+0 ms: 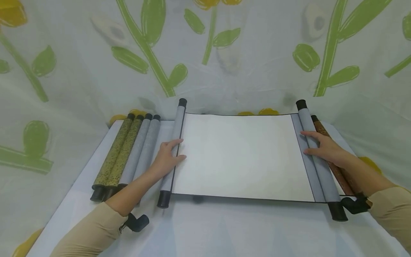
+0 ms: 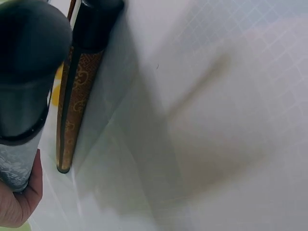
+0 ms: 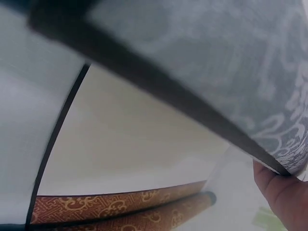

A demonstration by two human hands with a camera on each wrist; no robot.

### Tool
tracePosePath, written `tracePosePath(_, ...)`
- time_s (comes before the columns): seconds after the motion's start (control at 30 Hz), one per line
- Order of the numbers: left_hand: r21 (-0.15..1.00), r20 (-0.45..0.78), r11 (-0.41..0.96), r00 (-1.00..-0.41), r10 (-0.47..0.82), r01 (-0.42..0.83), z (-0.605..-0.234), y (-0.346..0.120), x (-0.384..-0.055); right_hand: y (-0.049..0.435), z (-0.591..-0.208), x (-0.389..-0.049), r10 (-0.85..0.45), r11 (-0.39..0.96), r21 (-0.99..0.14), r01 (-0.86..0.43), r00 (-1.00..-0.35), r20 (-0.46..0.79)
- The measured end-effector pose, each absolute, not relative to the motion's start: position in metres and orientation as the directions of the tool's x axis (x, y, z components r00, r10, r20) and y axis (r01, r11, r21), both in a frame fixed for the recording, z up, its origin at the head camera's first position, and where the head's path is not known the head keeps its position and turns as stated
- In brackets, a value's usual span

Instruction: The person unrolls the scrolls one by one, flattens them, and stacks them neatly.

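A scroll with blank cream paper (image 1: 240, 157) lies spread between two grey rollers with black end caps. My left hand (image 1: 168, 157) grips the left roller (image 1: 167, 182) near its middle, thumb and forefinger reaching over onto the paper's edge. At the other end, my right hand (image 1: 324, 146) holds the right roller (image 1: 324, 178), fingers and thumb spread across it onto the grey border strip. Up close, the left wrist view has fingers (image 2: 34, 185) against a grey roller (image 2: 17, 161). A thumb (image 3: 276, 190) presses along the pale-patterned grey roller (image 3: 250, 86) in the right wrist view.
Two yellow-green speckled scrolls (image 1: 117, 153) and two grey scrolls (image 1: 149, 142) lie rolled side by side at the left. Brown patterned scrolls (image 1: 340, 178) lie beneath the right forearm. The white table (image 1: 205, 232) meets a leaf-printed curtain (image 1: 224, 85) behind.
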State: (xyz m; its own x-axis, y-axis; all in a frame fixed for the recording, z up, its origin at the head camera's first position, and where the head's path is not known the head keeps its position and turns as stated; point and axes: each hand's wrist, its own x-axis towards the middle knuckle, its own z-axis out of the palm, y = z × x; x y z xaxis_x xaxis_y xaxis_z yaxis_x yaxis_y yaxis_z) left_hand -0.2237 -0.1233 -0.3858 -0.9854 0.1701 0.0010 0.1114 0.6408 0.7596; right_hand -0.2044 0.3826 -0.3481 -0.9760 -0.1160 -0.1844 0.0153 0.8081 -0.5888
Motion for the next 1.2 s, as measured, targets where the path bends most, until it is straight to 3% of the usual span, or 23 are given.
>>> tracePosePath(0.27,0.732,0.008,0.673,-0.989,0.144,0.104,-0.386,-0.125,-0.224,0.384,-0.353,-0.209,-0.128,0.83,-0.557,0.0,-0.973,-0.191)
tracePosePath(0.87,0.743,0.001,0.652,-0.975,0.223,0.15,-0.396,-0.113,-0.232,0.414,-0.357,-0.218,-0.167,0.903,-0.421,-0.089,-0.974,-0.152)
tracePosePath(1.2,0.748,-0.051,0.656,-0.977,0.209,0.102,-0.402,-0.105,-0.233,0.427,-0.366,-0.225,-0.133,0.914,-0.401,-0.064,-0.98,-0.147)
